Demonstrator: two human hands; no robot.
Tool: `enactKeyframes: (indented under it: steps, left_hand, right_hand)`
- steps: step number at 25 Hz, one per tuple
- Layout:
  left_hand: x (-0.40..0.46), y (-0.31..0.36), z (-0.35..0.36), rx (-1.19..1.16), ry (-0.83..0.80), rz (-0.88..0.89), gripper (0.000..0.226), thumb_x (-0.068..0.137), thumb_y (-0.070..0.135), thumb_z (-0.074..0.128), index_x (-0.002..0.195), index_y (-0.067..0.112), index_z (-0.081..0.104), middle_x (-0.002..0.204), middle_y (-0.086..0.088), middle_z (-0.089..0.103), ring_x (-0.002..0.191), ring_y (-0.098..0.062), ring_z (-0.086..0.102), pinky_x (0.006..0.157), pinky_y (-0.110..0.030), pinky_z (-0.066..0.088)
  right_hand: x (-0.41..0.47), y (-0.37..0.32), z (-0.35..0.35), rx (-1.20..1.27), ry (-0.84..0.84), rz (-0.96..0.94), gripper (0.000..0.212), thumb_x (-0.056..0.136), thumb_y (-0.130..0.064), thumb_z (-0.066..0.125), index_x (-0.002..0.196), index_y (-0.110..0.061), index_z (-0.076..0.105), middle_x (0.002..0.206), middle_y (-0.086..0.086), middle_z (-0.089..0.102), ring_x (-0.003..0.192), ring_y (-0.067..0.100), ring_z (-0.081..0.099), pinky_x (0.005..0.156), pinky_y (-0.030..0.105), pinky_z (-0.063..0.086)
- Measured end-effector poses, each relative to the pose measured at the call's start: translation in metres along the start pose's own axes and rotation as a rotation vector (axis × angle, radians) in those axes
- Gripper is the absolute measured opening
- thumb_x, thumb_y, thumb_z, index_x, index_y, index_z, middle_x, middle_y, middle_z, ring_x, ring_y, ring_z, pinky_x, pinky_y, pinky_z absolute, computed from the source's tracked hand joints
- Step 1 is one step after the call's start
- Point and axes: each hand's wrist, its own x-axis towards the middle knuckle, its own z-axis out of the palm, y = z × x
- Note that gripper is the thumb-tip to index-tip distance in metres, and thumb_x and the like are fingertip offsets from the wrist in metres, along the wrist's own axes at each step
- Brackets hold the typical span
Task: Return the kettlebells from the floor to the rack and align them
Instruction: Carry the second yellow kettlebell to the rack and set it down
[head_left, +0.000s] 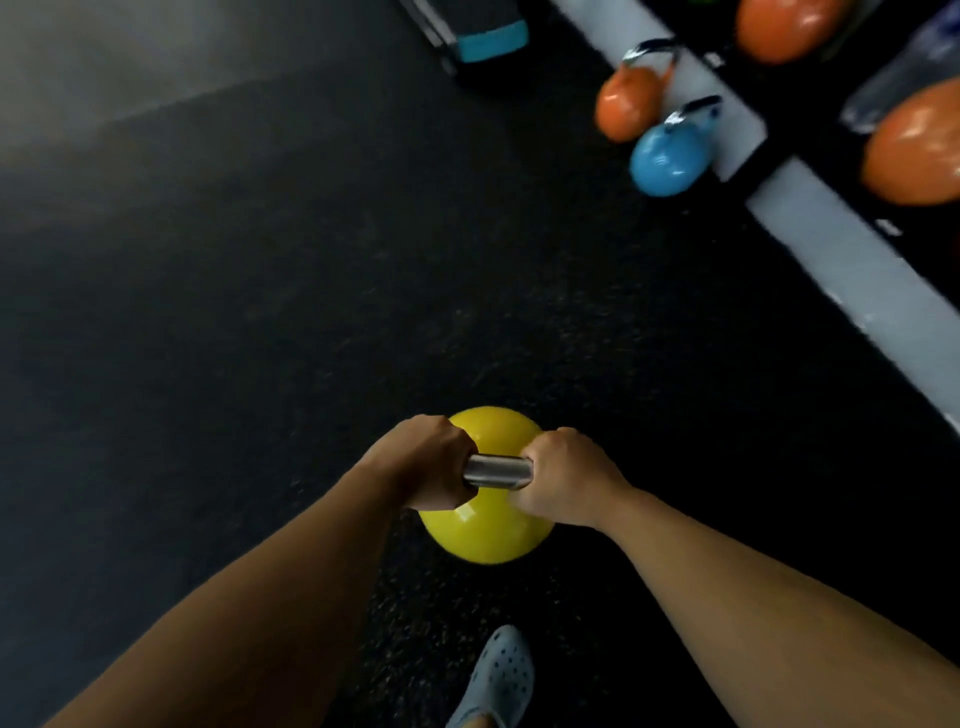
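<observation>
A yellow kettlebell (488, 535) with a steel handle hangs low in the middle of the view, above the dark floor. My left hand (428, 462) grips the left end of its handle and my right hand (563, 478) grips the right end. An orange kettlebell (623, 101) and a blue kettlebell (665, 158) stand on the floor at the upper right, against the grey base rail of the rack (852, 270). Two larger orange kettlebells (779, 28) (919, 150) sit on the rack itself.
Black rubber flooring (260, 312) spreads across the left and middle. A dark step platform with a teal edge (491, 41) lies at the top. My foot in a grey perforated clog (501, 675) stands near the bottom edge.
</observation>
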Motion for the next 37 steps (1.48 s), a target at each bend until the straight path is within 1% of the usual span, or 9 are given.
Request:
enactKeyframes:
  steps: [6,10,13,18,20,24,28,33,37]
  left_hand:
    - [0.124,0.122,-0.078,0.087,0.018,0.235,0.021,0.076,0.037,0.058,0.092,0.027,0.067,0.078,0.004,0.067,0.070,-0.018,0.062,0.061,-0.031,0.051]
    - [0.211,0.189,-0.129,0.155,0.025,0.422,0.017,0.080,0.037,0.056,0.090,0.027,0.064,0.076,0.005,0.065,0.067,-0.015,0.058,0.056,-0.029,0.043]
    - [0.262,0.236,-0.163,0.190,0.092,0.514,0.015,0.081,0.037,0.055,0.088,0.026,0.062,0.081,0.001,0.067,0.074,-0.024,0.064,0.059,-0.031,0.045]
    - [0.331,0.340,-0.202,0.303,0.215,0.643,0.018,0.082,0.032,0.056,0.096,0.022,0.061,0.091,-0.005,0.070,0.083,-0.033,0.066,0.065,-0.034,0.047]
    - [0.353,0.381,-0.209,0.346,0.235,0.663,0.020,0.083,0.030,0.055,0.101,0.022,0.060,0.093,-0.006,0.069,0.084,-0.034,0.066,0.065,-0.035,0.048]
    - [0.396,0.475,-0.216,0.387,0.263,0.703,0.022,0.085,0.028,0.055,0.106,0.020,0.058,0.096,-0.007,0.069,0.086,-0.036,0.066,0.064,-0.037,0.047]
    - [0.439,0.559,-0.218,0.362,0.310,0.763,0.024,0.084,0.029,0.057,0.106,0.023,0.059,0.103,-0.005,0.070,0.093,-0.034,0.067,0.070,-0.037,0.051]
    - [0.509,0.654,-0.220,0.373,0.371,0.872,0.024,0.082,0.023,0.056,0.106,0.022,0.060,0.098,-0.007,0.071,0.088,-0.037,0.069,0.066,-0.039,0.053]
    - [0.573,0.709,-0.217,0.393,0.419,0.897,0.035,0.081,0.021,0.053,0.115,0.023,0.058,0.106,-0.011,0.070,0.092,-0.039,0.068,0.071,-0.041,0.054]
  right_hand:
    - [-0.041,0.127,-0.101,0.106,0.165,0.249,0.033,0.067,-0.034,0.068,0.053,-0.021,0.042,0.063,-0.001,0.053,0.064,0.025,0.057,0.055,0.027,0.035]
    - [-0.055,0.201,-0.170,0.113,0.234,0.385,0.022,0.068,-0.035,0.068,0.064,-0.019,0.053,0.070,0.001,0.055,0.077,0.028,0.064,0.057,0.028,0.038]
    - [-0.063,0.246,-0.213,0.104,0.323,0.442,0.019,0.069,-0.033,0.067,0.067,-0.018,0.055,0.069,0.002,0.055,0.078,0.029,0.065,0.056,0.029,0.037]
    - [-0.095,0.339,-0.271,0.124,0.454,0.565,0.020,0.069,-0.033,0.065,0.075,-0.014,0.065,0.071,0.004,0.061,0.074,0.031,0.065,0.056,0.031,0.048]
    - [-0.110,0.371,-0.287,0.106,0.487,0.597,0.019,0.071,-0.032,0.065,0.078,-0.014,0.066,0.072,0.005,0.063,0.074,0.032,0.065,0.058,0.032,0.050]
    - [-0.152,0.446,-0.314,0.103,0.600,0.683,0.023,0.074,-0.034,0.065,0.089,-0.016,0.070,0.089,0.009,0.071,0.087,0.035,0.067,0.069,0.034,0.050]
    - [-0.189,0.516,-0.332,0.144,0.689,0.758,0.031,0.076,-0.037,0.065,0.103,-0.021,0.069,0.100,0.010,0.072,0.097,0.035,0.067,0.079,0.037,0.053]
    - [-0.216,0.612,-0.360,0.181,0.828,0.827,0.030,0.077,-0.031,0.067,0.106,-0.024,0.069,0.102,0.010,0.073,0.099,0.036,0.066,0.077,0.036,0.052]
    - [-0.215,0.680,-0.382,0.177,0.882,0.899,0.029,0.080,-0.022,0.068,0.109,-0.019,0.067,0.112,0.015,0.070,0.107,0.040,0.062,0.078,0.038,0.051]
